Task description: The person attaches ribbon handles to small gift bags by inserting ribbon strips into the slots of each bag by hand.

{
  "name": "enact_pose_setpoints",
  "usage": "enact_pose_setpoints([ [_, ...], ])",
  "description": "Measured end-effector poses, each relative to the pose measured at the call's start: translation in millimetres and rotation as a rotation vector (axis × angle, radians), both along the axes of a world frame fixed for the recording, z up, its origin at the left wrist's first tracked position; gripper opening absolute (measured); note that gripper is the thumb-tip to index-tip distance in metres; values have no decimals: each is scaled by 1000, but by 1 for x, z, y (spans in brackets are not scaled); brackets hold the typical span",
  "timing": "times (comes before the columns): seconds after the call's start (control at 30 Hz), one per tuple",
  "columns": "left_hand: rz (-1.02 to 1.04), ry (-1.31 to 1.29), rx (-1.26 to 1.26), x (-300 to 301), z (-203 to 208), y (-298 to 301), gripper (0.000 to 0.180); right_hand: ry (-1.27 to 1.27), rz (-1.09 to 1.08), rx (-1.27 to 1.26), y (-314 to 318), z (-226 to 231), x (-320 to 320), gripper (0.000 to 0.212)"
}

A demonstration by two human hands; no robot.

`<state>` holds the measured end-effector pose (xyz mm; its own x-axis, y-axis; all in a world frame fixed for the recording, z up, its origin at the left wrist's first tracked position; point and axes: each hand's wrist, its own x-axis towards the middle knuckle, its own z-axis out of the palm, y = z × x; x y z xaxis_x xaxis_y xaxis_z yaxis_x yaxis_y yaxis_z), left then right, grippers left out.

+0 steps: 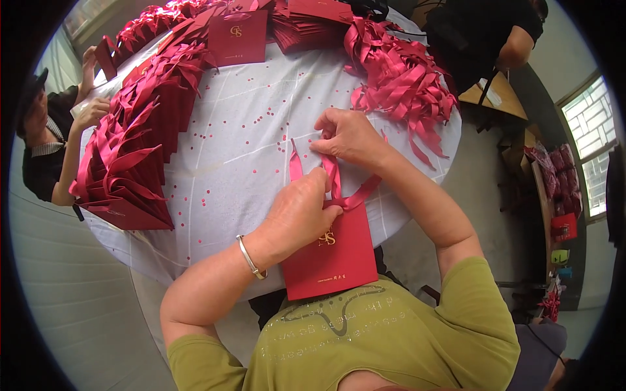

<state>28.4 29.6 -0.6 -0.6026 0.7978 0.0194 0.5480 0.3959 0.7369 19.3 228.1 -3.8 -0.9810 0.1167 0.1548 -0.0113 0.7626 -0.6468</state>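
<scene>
A red paper gift bag (334, 270) with gold print lies at the near table edge, against my body. Pink satin ribbon (362, 193) runs at its top edge, with a loose end rising from behind my left hand. My left hand (295, 210) is closed at the bag's top, thumb and fingers pinching the ribbon there. Just beyond it, my right hand (352, 138) pinches a length of the same ribbon between thumb and fingers, above the cloth. Part of the ribbon is hidden behind my fingers.
A long row of red bags with ribbons (140, 146) curves along the left side. Flat red bags (238, 42) lie at the far edge. Pink ribbons (404, 81) are heaped at right. Small red dots litter the white tablecloth (225, 156). A co-worker's hand (93, 112) is at left.
</scene>
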Motion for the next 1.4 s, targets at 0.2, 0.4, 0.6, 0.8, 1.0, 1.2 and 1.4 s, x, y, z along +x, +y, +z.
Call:
enact_pose_setpoints([
  [0.2, -81, 131, 52, -1, -10, -2, 27, 5, -28, -107, 6, -9, -2, 29],
  [0.4, -83, 143, 48, 1, -8, -2, 26, -73, -30, -351, 11, -8, 0, 25],
  [0.6, -99, 131, 32, -1, -10, -2, 25, -154, 26, -537, 16, 1, 3, 24],
  [0.8, -101, 102, 58, 1, -7, -4, 25, -28, 21, -524, 12, -20, -1, 25],
  [1.0, -111, 82, 24, 0, -6, -2, 25, 1, -20, -448, 9, -18, 1, 23],
  [1.2, -72, -34, 54, -5, -5, 1, 22, 51, -24, -360, 12, -9, 7, 24],
  [1.4, -86, -124, 107, -15, -10, -1, 21, 167, 430, 96, 30, 20, 65, 26],
])
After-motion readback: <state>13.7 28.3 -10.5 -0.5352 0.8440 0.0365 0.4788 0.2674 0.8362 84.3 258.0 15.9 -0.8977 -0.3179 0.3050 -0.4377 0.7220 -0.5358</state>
